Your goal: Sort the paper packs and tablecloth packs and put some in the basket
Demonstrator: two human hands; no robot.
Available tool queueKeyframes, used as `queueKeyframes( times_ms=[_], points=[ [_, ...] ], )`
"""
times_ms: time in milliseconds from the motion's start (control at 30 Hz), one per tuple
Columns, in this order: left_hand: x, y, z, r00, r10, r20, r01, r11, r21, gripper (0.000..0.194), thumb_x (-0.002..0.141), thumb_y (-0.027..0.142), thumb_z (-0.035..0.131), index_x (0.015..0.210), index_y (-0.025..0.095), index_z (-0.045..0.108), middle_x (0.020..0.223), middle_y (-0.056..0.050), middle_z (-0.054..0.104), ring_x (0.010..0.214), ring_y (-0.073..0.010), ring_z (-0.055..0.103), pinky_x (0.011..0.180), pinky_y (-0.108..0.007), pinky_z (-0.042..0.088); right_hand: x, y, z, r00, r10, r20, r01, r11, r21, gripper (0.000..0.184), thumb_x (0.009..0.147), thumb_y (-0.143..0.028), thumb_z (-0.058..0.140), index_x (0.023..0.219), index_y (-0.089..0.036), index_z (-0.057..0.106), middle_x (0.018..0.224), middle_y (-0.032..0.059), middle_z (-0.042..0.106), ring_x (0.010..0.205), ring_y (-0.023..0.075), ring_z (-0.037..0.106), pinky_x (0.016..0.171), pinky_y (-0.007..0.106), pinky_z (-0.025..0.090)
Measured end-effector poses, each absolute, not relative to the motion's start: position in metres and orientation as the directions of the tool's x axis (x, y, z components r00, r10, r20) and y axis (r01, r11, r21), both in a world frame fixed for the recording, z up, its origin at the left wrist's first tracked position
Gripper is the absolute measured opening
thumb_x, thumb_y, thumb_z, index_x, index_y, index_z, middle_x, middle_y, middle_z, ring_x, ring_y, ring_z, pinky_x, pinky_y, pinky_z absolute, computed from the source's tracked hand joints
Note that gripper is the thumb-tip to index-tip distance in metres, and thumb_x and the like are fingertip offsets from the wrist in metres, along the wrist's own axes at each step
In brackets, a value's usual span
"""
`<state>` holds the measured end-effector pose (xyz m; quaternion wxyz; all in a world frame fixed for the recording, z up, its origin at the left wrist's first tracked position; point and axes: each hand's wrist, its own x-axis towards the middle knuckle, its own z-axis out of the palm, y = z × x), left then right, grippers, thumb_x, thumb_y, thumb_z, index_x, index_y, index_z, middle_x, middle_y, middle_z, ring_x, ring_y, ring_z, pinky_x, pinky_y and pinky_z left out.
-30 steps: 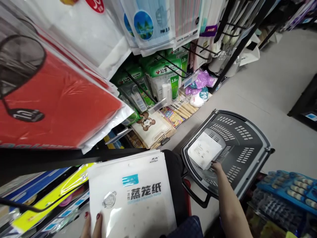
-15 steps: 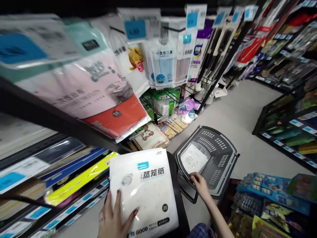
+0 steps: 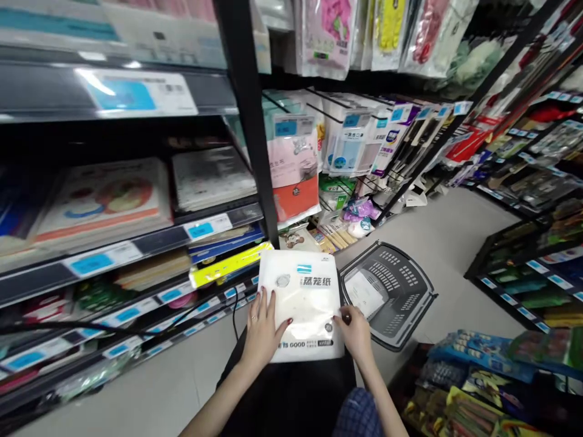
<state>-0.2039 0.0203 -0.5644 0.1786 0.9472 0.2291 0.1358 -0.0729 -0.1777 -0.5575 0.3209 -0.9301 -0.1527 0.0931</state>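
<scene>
A white square pack of steamer paper (image 3: 298, 303) with printed lettering rests on my lap over dark clothing. My left hand (image 3: 263, 331) lies flat on the front of its left side, fingers stretched and thumb apart. At the lower right edge of the pack, my right hand (image 3: 355, 334) is closed in a pinch on the edge. Just beyond the right hand, a grey plastic shopping basket (image 3: 401, 303) stands on the floor. Inside the basket lies another white pack (image 3: 363, 291).
Shelves (image 3: 136, 237) with price tags and flat packs rise on the left. Ahead hang packets on hooks, among them a pink and orange packet (image 3: 295, 176). Bagged goods (image 3: 473, 388) fill a low display at the right. Grey floor (image 3: 455, 224) runs between the racks.
My right hand has left the basket rim and come to the pack's right edge. The pack appears farther right and smaller, and the view has swung left.
</scene>
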Motion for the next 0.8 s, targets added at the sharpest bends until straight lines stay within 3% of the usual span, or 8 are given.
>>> queueKeyframes(
  times_ms=[100,233,500,633,733,800],
  points=[
    [-0.211,0.026,-0.569,0.863,0.481,0.154,0.339,-0.778,0.529,0.058,0.083,0.039,0.036,0.134,0.015,0.022,0.143,-0.012,0.014,0.13,-0.0266,0.01,0.1,-0.045,0.022,-0.076,-0.177,-0.559,0.952,0.287,-0.11,0.17,-0.79,-0.59,0.028,0.069,-0.035,0.051,0.09,-0.016,0.054,0.085,0.0078,0.061,0.08,0.0228,0.056,0.068,0.03,0.039],
    [-0.217,0.036,-0.576,0.855,0.495,0.154,0.284,-0.696,0.659,0.057,0.082,0.038,0.041,0.133,0.016,0.025,0.141,-0.012,0.02,0.129,-0.024,0.015,0.101,-0.042,0.022,-0.08,-0.174,-0.563,0.941,0.279,-0.19,0.107,-0.78,-0.617,0.026,0.07,-0.04,0.051,0.083,-0.018,0.054,0.078,0.0045,0.061,0.072,0.0199,0.056,0.063,0.027,0.038],
    [-0.218,0.035,-0.577,0.844,0.515,0.149,0.295,-0.678,0.674,0.064,0.078,0.042,0.047,0.133,0.018,0.024,0.14,-0.011,0.023,0.127,-0.0268,0.018,0.101,-0.044,0.02,-0.088,-0.172,-0.564,0.963,0.256,-0.081,0.177,-0.83,-0.528,0.025,0.071,-0.039,0.05,0.084,-0.018,0.056,0.081,0.005,0.062,0.074,0.0197,0.056,0.061,0.027,0.036],
    [-0.218,0.033,-0.576,0.814,0.558,0.158,0.298,-0.637,0.711,0.068,0.077,0.042,0.049,0.134,0.018,0.02,0.143,-0.012,0.015,0.129,-0.0283,0.014,0.101,-0.045,0.02,-0.088,-0.173,-0.567,0.964,0.263,-0.049,0.199,-0.827,-0.526,0.024,0.073,-0.04,0.049,0.084,-0.019,0.056,0.082,0.0047,0.062,0.074,0.0193,0.055,0.062,0.027,0.036],
    [-0.216,0.033,-0.577,0.755,0.646,0.111,0.321,-0.512,0.797,0.084,0.07,0.044,0.057,0.135,0.015,0.013,0.141,-0.016,0.017,0.128,-0.0302,0.016,0.102,-0.047,0.018,-0.088,-0.176,-0.571,0.967,0.249,-0.057,0.171,-0.795,-0.582,0.025,0.071,-0.039,0.049,0.083,-0.018,0.056,0.08,0.0051,0.061,0.074,0.0196,0.055,0.064,0.027,0.037],
    [-0.212,0.036,-0.576,0.711,0.703,0.025,0.33,-0.364,0.871,0.084,0.068,0.043,0.059,0.133,0.012,0.018,0.137,-0.018,0.026,0.126,-0.0298,0.022,0.101,-0.045,0.021,-0.089,-0.179,-0.573,0.969,0.234,-0.072,0.136,-0.758,-0.638,0.026,0.07,-0.04,0.05,0.083,-0.017,0.055,0.078,0.005,0.061,0.073,0.0198,0.055,0.065,0.028,0.038]
  ],
)
